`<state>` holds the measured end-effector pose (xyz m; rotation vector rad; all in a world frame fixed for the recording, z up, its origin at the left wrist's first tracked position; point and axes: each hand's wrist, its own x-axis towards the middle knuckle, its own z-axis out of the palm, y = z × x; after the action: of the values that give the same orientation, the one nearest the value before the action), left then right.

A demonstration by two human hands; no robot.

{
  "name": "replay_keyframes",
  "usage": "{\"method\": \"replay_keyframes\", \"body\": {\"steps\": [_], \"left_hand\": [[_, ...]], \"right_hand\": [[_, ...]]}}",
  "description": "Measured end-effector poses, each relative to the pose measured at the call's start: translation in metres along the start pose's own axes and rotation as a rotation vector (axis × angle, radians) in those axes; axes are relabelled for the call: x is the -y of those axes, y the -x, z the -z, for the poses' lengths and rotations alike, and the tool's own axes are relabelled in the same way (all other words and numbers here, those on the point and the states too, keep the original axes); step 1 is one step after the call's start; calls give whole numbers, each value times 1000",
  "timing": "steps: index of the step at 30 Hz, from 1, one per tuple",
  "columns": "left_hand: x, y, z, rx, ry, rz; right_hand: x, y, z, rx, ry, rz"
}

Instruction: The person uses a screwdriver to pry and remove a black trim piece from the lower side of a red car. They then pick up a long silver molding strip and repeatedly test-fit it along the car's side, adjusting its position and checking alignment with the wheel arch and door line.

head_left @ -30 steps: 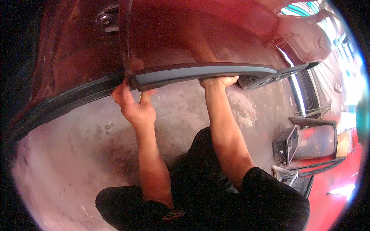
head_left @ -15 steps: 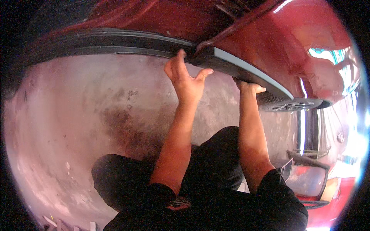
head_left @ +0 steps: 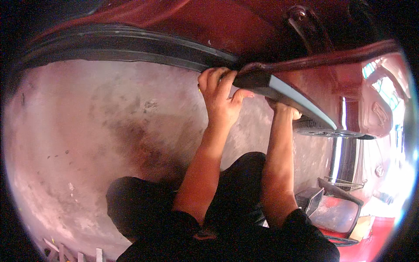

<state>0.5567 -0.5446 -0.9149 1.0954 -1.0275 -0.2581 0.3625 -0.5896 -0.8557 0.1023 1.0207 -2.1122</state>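
A red car door (head_left: pixel 345 74) stands away from the car body, with a dark trim strip (head_left: pixel 305 102) along its lower edge that has a pale grey-blue face. My left hand (head_left: pixel 220 94) is at the trim's near-left dark end, fingers raised and bent against it, thumb stretched out to the right; its fingers are apart. Farther right, my right hand (head_left: pixel 283 109) reaches up beneath the trim's underside. Its fingertips are hidden by the strip, and only the thumb side shows.
A black door sill (head_left: pixel 131 46) runs along the red car body at left. A wheel (head_left: pixel 323 130) shows below the door. At lower right lies a dark-framed tray-like object (head_left: pixel 336 212) near a cardboard piece (head_left: pixel 363 228). Pale strips (head_left: pixel 80 256) lie at lower left on the stained floor (head_left: pixel 109 113).
The gap between door and body looks wider, and a bracket inside it has come into view. My left hand has moved right from near the sill to the trim's end.
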Motion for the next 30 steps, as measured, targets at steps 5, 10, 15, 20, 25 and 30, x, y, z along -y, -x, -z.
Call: {"method": "replay_keyframes", "body": {"steps": [5, 10, 15, 20, 25, 30], "left_hand": [[2, -11, -10, -59, 36, -62], [-10, -4, 9, 61, 73, 111], [-10, -4, 26, 207, 121, 189], [-9, -3, 31, 218, 67, 223], [-8, -3, 33, 214, 35, 237], [-21, -3, 25, 265, 102, 245]], "right_hand": [[6, -10, -4, -63, 81, 11], [1, 3, 7, 43, 6, -37], [14, 7, 24, 167, 216, -100], [24, -8, 36, 198, 328, -192], [17, 14, 32, 238, 343, -161], [56, -57, 60, 405, 23, -348]]}}
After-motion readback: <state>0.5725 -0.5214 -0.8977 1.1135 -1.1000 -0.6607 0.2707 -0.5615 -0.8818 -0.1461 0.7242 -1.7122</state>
